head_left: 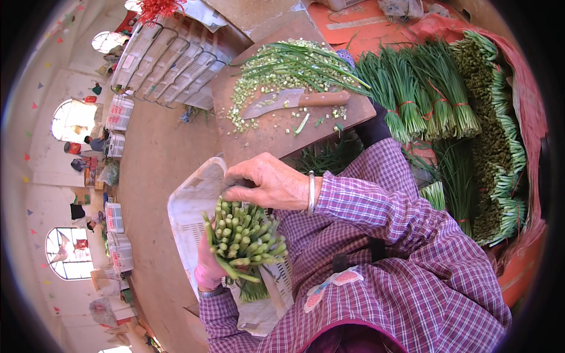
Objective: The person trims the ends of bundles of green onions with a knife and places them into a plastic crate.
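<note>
My left hand (208, 261) is wrapped around a bundle of green garlic-chive stalks (247, 234), cut ends facing the camera, held over a white plastic basket (194, 194). Just above the cut ends is my right hand (260, 183), thumb and fingers curled close together; whether a stalk is between them cannot be told. Beyond it, a knife with a wooden handle (324, 99) lies on a brown board (238, 143), its broad blade pointing left. Chopped stalk pieces (282, 66) and several long green leaves (309, 57) are heaped behind the knife.
Banded bundles of green stalks (408, 106) lie on red sheeting at the right, beside a long stacked row (476, 132). White crates (167, 61) stand at the upper left. Across the brown floor (163, 185), more crates (119, 251) line the wall, with other people near them.
</note>
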`<state>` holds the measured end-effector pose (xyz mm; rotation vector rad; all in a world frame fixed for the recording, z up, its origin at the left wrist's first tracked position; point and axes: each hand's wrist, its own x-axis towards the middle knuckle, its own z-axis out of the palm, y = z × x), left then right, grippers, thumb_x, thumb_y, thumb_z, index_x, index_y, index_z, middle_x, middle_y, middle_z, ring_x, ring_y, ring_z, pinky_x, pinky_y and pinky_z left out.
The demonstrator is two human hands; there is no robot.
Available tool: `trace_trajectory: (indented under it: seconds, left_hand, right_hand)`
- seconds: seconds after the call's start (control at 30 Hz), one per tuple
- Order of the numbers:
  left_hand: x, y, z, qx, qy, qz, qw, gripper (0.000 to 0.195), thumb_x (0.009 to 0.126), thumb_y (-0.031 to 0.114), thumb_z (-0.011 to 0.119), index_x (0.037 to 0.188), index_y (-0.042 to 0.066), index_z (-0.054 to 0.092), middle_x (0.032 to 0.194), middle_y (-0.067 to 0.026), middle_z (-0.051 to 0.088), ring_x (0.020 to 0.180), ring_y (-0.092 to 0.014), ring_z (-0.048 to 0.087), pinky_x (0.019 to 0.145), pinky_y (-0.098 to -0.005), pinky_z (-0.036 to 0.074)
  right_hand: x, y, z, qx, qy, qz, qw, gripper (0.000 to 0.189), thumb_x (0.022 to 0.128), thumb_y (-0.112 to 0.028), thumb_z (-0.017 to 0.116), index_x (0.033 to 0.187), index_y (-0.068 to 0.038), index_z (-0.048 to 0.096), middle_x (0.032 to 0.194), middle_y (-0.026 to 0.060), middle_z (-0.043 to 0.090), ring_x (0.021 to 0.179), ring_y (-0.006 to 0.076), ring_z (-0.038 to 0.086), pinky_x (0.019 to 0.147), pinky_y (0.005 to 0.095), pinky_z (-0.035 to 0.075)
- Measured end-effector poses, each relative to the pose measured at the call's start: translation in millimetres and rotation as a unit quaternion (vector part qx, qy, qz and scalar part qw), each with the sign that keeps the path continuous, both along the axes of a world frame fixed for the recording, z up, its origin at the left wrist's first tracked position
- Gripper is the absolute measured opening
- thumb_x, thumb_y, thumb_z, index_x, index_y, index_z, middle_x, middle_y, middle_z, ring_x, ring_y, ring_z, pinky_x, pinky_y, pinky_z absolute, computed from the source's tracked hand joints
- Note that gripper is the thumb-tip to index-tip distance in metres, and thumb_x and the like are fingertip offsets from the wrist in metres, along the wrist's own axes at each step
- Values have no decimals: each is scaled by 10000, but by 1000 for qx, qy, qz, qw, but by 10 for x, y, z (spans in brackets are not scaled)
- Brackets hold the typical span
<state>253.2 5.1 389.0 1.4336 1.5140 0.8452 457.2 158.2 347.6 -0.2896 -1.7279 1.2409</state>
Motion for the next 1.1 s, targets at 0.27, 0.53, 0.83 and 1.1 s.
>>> trace_trajectory:
  seconds: [0.27, 0.53, 0.83, 1.1]
  left_hand:
    - [-336, -164, -30, -78, -252, -37, 964, 844, 691, 338, 815, 1353, -3, 418, 1233, -134, 586, 1046, -263, 605, 910, -399, 498]
    - [-312, -185, -528, -163, -488, -58, 856, 1007, 660, 488, 810, 1406, -19, 362, 1237, -173, 576, 1031, -305, 589, 868, -445, 483]
    - [50, -169, -1045, -156, -617, -47, 770, 1050, 690, 584, 767, 1438, -15, 337, 1151, -213, 594, 981, -327, 590, 853, -473, 473]
    - [287, -261, -1156, -160, -683, -34, 712, 817, 800, 577, 686, 1357, 29, 445, 1081, -166, 578, 879, -294, 584, 727, -438, 502]
  right_hand:
    - [142, 225, -14, 19, 16, -256, 966, 245, 930, -203, 591, 883, 32, 538, 679, 195, 577, 639, 319, 614, 594, 390, 469]
    - [472, 51, -30, -2, -41, -179, 983, 266, 879, -232, 665, 1029, -19, 610, 844, 159, 630, 737, 308, 612, 677, 386, 497]
    - [424, -8, -125, 73, -100, -273, 954, 234, 838, -152, 675, 986, -11, 561, 883, 176, 577, 842, 389, 602, 696, 441, 491]
    - [597, -86, 85, 267, -79, -109, 954, 279, 768, -209, 729, 1025, -151, 639, 988, 45, 551, 903, 252, 564, 699, 351, 504]
